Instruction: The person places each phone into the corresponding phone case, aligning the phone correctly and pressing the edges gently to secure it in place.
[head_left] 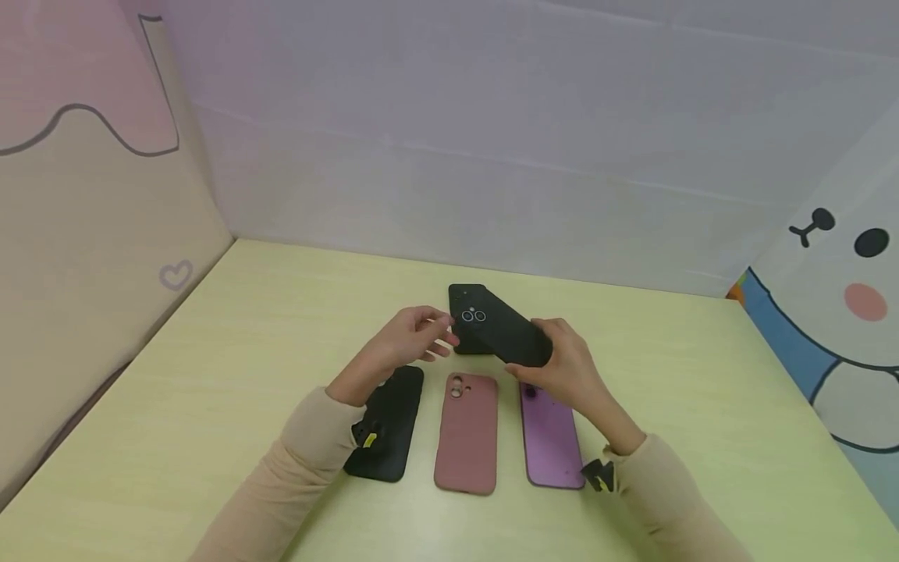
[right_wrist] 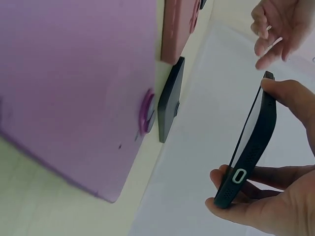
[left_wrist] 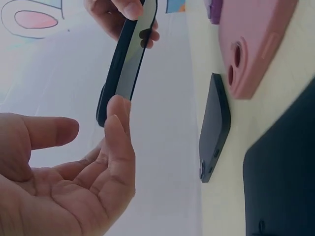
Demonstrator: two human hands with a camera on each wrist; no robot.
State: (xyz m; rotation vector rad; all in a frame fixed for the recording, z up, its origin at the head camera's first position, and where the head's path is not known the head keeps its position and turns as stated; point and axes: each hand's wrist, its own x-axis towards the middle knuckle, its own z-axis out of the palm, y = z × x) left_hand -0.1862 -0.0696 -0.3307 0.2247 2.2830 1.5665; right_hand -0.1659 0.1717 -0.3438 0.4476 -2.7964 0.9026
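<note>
A black phone [head_left: 516, 336] in a dark case is held tilted above the table, its twin-camera back toward the head view. My right hand [head_left: 565, 367] grips it by the lower end, thumb on one edge and fingers on the other. The right wrist view shows the charging-port opening [right_wrist: 239, 176] at that end. My left hand [head_left: 416, 336] is at the camera end, thumb and fingers spread apart, fingertips right by the phone's corner. Under the held phone, partly covered in the head view, a dark phone-shaped piece [left_wrist: 214, 130] lies flat on the table.
Nearer me, side by side, lie a black phone-shaped piece [head_left: 393, 437] partly under my left wrist, a pink phone case [head_left: 467, 445] with camera cutouts, and a purple phone-shaped piece [head_left: 551, 445]. Fabric walls [head_left: 449, 179] enclose the pale yellow table [head_left: 688, 406] at back and sides.
</note>
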